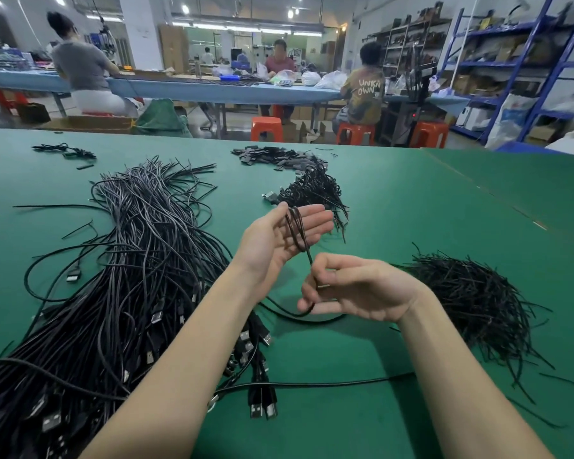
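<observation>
Head view: cable (296,228) loops round open-fingered left hand (272,241); right hand (362,286) pinches it.

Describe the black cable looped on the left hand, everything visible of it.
The cable is thin, black and round, with a plastic-looking sheath. Several turns lie looped round the straight fingers of the left hand, held above the green table. From the coil it runs down taut to the right hand, which pinches it, then curves below that hand and trails onto the table. Its ends cannot be made out.

Head-worn camera faces forward-down, near the table (411,200).
</observation>
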A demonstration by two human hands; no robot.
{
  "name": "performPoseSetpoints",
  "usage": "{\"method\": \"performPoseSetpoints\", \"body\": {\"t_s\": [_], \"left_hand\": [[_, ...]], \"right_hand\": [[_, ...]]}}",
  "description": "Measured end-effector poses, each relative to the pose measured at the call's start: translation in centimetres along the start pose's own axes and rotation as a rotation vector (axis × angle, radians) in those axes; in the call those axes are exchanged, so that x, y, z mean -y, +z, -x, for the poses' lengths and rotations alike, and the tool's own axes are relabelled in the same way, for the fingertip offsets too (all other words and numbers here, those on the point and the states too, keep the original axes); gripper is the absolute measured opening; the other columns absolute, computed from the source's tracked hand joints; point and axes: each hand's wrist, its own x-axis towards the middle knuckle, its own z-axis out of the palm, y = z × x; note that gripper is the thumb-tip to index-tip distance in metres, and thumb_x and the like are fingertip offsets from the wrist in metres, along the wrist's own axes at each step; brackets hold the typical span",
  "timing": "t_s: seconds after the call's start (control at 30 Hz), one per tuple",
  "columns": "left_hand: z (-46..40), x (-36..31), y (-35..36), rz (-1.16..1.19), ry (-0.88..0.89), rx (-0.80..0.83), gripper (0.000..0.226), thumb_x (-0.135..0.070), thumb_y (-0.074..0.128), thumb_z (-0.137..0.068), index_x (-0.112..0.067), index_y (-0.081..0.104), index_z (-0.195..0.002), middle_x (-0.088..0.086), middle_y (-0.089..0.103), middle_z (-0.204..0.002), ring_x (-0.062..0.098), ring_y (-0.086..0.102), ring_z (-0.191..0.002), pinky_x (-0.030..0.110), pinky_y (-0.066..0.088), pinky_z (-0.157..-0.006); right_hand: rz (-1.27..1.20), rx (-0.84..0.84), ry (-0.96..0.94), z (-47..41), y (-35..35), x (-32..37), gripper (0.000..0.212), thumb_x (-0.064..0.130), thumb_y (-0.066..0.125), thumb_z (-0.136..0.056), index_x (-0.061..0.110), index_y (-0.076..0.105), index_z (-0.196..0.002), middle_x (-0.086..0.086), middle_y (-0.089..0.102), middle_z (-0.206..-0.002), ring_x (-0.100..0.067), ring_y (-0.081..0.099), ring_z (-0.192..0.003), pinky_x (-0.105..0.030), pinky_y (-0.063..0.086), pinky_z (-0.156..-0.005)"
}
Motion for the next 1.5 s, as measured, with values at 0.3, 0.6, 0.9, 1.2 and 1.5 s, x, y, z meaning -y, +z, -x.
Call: {"method": "performPoseSetpoints", "body": {"t_s": [0.3,0.6,0.9,1.2,1.5], "left_hand": [[-0.3,-0.3,-0.1,0.190,0.017,-0.041,0.050,-0.028,0.024,-0.109,0.000,0.064,-0.119,0.013,0.072,-0.118,0.022,0.070,-0.108,0.020,0.058,-0.079],[0.4,-1.5,-1.3,0.272,-0.060,0.053,0.052,-0.024,0.035,-0.105,-0.008,0.081,-0.088,0.004,0.077,-0.093,0.017,0.075,-0.080,0.017,0.054,-0.061],[0.5,-0.4,-0.7,-0.521,-0.127,0.234,0.053,-0.032,0.029,-0.109,-0.007,0.074,-0.102,0.015,0.076,-0.102,0.024,0.075,-0.092,0.019,0.054,-0.069],[0.0,1.1,0.5,-0.294,0.009,-0.056,0.039,-0.018,0.032,-0.108,-0.010,0.059,-0.081,-0.001,0.060,-0.057,0.018,0.061,-0.056,0.026,0.052,-0.063],[0.1,-1.6,-1.2,0.288,0.002,-0.011,0.047,-0.026,0.026,-0.108,0.002,0.061,-0.122,0.014,0.070,-0.123,0.023,0.068,-0.112,0.023,0.057,-0.086]], "right_hand": [[-0.078,0.048,0.007,0.2,-0.8,-0.1,0.015,0.023,0.055,-0.100,0.027,0.069,-0.104,-0.004,0.064,-0.083,-0.016,0.069,-0.065,-0.021,0.055,-0.043],[0.086,-0.171,0.196,1.8,-3.3,-0.9,0.026,0.016,0.059,-0.094,0.027,0.073,-0.113,0.001,0.050,-0.072,-0.015,0.055,-0.070,-0.022,0.035,-0.061],[-0.376,-0.645,-0.086,0.9,-2.6,3.1,0.018,0.000,0.046,-0.093,0.015,0.051,-0.102,-0.008,0.063,-0.079,-0.003,0.036,-0.048,-0.010,0.023,-0.031],[0.364,-0.524,-0.301,-2.6,2.8,3.7,0.030,-0.006,0.036,-0.100,0.015,0.054,-0.090,-0.008,0.060,-0.099,-0.013,0.046,-0.053,-0.020,0.038,-0.045],[0.322,-0.203,0.007,-0.9,1.5,2.4,0.023,0.012,0.043,-0.106,0.022,0.058,-0.092,-0.002,0.055,-0.083,-0.014,0.044,-0.055,-0.021,0.038,-0.046]]}}
